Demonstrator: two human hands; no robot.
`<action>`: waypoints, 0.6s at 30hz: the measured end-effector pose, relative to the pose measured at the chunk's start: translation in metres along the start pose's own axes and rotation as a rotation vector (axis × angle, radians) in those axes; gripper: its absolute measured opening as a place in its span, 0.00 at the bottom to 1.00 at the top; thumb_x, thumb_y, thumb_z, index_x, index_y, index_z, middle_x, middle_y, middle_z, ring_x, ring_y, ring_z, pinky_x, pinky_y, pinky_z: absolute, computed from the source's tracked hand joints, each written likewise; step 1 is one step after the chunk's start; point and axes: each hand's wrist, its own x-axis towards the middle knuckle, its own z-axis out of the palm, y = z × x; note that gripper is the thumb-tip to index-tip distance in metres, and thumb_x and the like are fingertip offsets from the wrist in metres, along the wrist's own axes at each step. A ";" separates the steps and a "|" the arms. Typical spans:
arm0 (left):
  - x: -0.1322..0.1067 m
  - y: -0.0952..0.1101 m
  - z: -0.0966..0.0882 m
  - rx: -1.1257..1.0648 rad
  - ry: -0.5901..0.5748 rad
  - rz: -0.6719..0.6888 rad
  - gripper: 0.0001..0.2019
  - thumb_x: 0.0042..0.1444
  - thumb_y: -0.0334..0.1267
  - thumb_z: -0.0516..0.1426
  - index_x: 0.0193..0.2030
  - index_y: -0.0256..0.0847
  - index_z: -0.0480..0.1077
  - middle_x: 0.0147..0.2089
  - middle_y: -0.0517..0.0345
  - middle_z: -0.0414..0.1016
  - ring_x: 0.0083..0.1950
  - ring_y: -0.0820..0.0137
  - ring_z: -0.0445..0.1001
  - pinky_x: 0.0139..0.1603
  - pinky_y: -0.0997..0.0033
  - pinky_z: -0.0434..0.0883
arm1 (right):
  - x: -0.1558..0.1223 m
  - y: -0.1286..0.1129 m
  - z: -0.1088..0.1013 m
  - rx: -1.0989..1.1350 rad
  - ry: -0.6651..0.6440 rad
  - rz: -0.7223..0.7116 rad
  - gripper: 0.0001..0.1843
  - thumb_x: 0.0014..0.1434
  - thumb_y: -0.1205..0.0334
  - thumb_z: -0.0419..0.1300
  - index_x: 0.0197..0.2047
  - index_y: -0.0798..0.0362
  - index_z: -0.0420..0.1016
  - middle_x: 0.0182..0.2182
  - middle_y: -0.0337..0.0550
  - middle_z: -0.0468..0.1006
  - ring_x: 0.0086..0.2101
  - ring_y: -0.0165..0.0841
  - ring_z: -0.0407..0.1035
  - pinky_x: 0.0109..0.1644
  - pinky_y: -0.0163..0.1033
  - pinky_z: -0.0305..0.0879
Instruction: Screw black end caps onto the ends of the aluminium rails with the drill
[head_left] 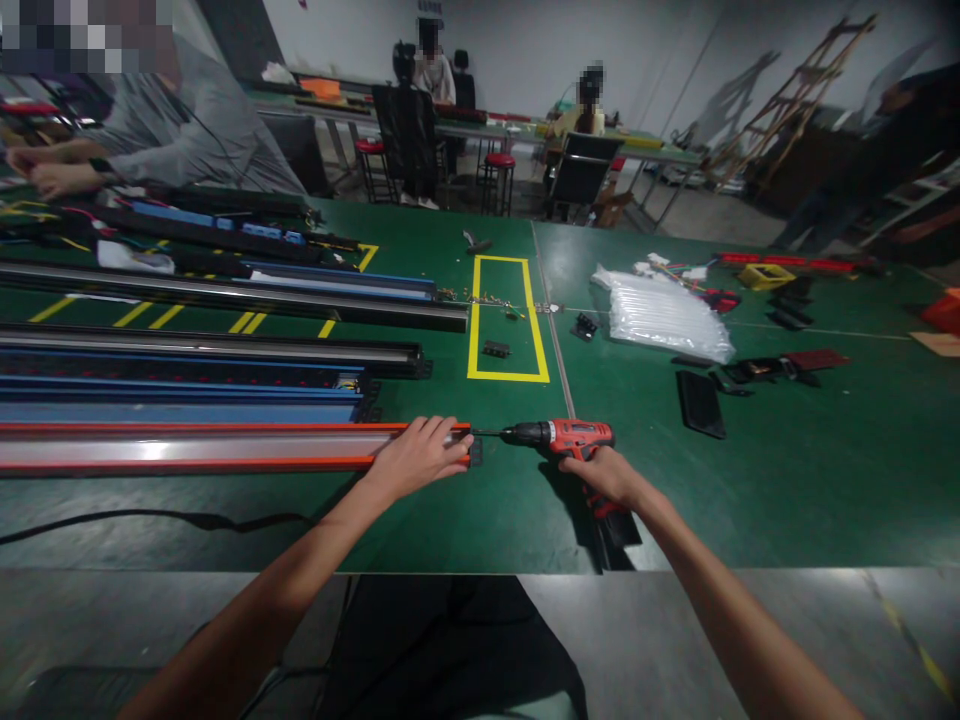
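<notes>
My right hand [606, 474] is wrapped round the grip of a red and black cordless drill [579, 434]. The drill lies level, its long thin bit [487, 433] pointing left and reaching the end of a long metal profile [187, 447] with red edges and a pale middle. Over that same end my left hand [420, 455] is closed, its fingers across the profile. A small black end piece [476, 453] shows just past the fingertips. Whether the bit touches a screw is too small to tell.
Beyond lie blue and black profiles [180, 410] and a long black profile [300, 300]. Small screws [491, 300] lie within a yellow taped rectangle [472, 340]. To the right are a bubble-wrap pack [664, 315] and a black phone-like slab [700, 404]. A co-worker's hands [64, 170] are far left.
</notes>
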 end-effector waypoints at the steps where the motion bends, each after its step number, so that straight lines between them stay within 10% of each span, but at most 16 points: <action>1: 0.000 0.000 0.000 0.000 -0.005 -0.001 0.23 0.66 0.55 0.53 0.63 0.46 0.64 0.57 0.39 0.70 0.53 0.55 0.71 0.49 0.60 0.64 | 0.000 0.001 0.000 -0.002 0.000 0.000 0.15 0.53 0.50 0.63 0.26 0.53 0.69 0.21 0.40 0.73 0.23 0.31 0.67 0.27 0.36 0.62; 18: 0.000 -0.001 0.001 0.006 -0.022 0.004 0.23 0.67 0.55 0.52 0.63 0.47 0.64 0.58 0.40 0.69 0.53 0.55 0.71 0.48 0.60 0.63 | -0.002 -0.002 0.001 0.047 -0.005 0.040 0.14 0.52 0.52 0.63 0.26 0.53 0.69 0.20 0.40 0.73 0.22 0.32 0.68 0.25 0.35 0.63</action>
